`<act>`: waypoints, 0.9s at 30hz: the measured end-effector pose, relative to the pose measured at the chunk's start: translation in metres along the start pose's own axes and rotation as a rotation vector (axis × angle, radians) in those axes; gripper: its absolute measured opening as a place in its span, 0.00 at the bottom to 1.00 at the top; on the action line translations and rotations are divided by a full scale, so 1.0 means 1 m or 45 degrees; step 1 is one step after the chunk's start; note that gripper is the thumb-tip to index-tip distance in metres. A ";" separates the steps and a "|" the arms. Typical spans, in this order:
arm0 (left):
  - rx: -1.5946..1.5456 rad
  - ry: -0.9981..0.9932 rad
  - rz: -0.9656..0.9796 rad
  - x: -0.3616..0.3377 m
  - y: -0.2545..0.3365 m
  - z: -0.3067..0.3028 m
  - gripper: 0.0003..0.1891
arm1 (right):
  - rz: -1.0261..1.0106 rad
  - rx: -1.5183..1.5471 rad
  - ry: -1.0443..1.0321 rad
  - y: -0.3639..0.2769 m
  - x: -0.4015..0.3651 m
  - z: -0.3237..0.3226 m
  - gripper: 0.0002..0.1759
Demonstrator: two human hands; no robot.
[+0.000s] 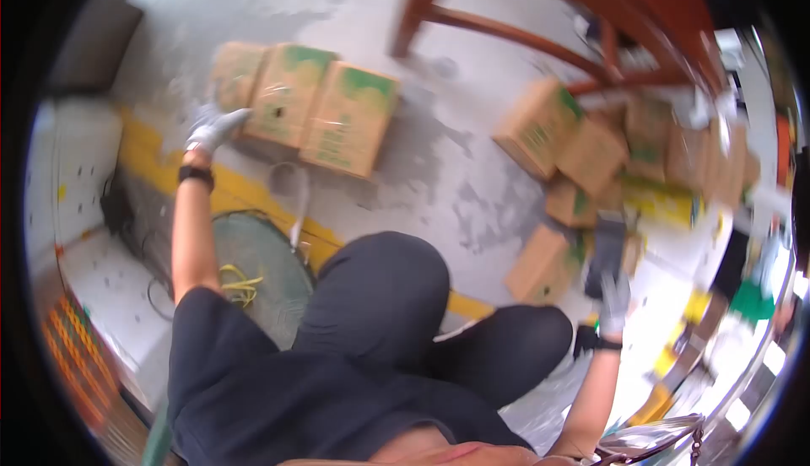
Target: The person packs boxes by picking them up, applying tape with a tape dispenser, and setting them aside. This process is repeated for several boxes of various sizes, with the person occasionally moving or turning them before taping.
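My left hand [216, 126], in a pale grey work glove, rests at the near edge of the leftmost cardboard box [237, 70], thumb and fingers apart. Beside that box stand a middle cardboard box [291, 95] and a right cardboard box [350, 120] in a row on the floor, both with green print and shiny clear tape. On the far right, my gloved right hand [615, 301] is low beside my knee, its fingers smeared by motion. A dark grey object [606, 251] overlaps its fingertips; I cannot tell whether the hand holds it.
A heap of cardboard boxes [591, 154] lies at the right, near a reddish-brown wooden frame [519, 36]. A green round lid or mat [261, 255] with yellow cord lies by my left knee. White panels [89, 158] line the left side. A yellow stripe [325, 242] crosses the floor.
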State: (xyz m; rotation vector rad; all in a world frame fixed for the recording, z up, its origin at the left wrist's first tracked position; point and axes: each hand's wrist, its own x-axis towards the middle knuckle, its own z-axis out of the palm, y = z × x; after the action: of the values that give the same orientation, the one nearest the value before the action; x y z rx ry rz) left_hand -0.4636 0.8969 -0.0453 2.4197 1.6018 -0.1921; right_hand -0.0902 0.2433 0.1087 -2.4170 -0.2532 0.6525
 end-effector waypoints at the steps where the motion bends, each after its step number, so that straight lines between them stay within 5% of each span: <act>1: 0.227 0.207 0.034 -0.012 0.025 -0.011 0.49 | -0.073 0.056 -0.046 -0.014 0.001 0.014 0.19; 2: 0.222 0.204 0.119 -0.029 0.067 -0.023 0.49 | -0.143 0.114 -0.095 -0.027 0.002 0.028 0.21; 4: -1.021 -0.192 0.504 -0.091 0.171 -0.046 0.34 | -0.118 0.527 -0.284 -0.023 -0.001 0.044 0.23; 6: -1.040 -0.832 0.795 -0.139 0.263 -0.054 0.22 | -0.223 0.631 -0.429 -0.008 -0.001 0.047 0.28; 7: -0.959 -0.861 1.263 -0.145 0.286 -0.033 0.20 | -0.283 0.699 -0.488 0.002 -0.001 0.050 0.30; 9: -1.008 -1.565 0.717 -0.185 0.368 -0.036 0.24 | -0.231 0.812 -0.459 0.035 -0.012 0.047 0.35; 11: -0.284 -0.960 0.992 -0.209 0.432 -0.027 0.35 | -0.275 0.805 -0.437 0.047 -0.032 0.028 0.35; 13: -0.666 -0.674 1.455 -0.182 0.482 0.034 0.45 | -0.165 0.994 -0.404 0.064 -0.058 0.010 0.34; 15: -0.114 0.141 1.468 -0.188 0.547 0.030 0.52 | -0.088 1.067 -0.360 0.096 -0.080 0.003 0.33; 17: -0.038 -0.133 1.008 -0.184 0.610 0.036 0.53 | -0.064 1.225 -0.198 0.127 -0.098 0.015 0.33; 18: -0.022 -0.125 1.008 -0.166 0.631 0.049 0.53 | -0.047 1.286 -0.132 0.135 -0.104 0.020 0.33; 20: -0.256 -0.668 0.956 -0.132 0.652 0.074 0.51 | -0.018 1.381 -0.046 0.158 -0.104 0.033 0.33; 21: -0.238 -0.655 0.932 -0.145 0.636 0.064 0.51 | -0.021 1.399 -0.075 0.162 -0.101 0.037 0.33; 25: -0.811 -0.193 0.708 -0.249 0.519 0.028 0.40 | -0.100 1.499 -0.195 0.158 -0.067 0.050 0.32; 27: -0.653 0.382 0.981 -0.292 0.437 0.034 0.41 | -0.160 1.576 -0.513 0.134 -0.047 0.044 0.31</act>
State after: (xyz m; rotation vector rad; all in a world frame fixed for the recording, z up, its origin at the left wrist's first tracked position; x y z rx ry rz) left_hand -0.1762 0.4650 0.0436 2.4854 0.5731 0.6504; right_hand -0.1499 0.1443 0.0150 -1.0784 -0.0979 0.8776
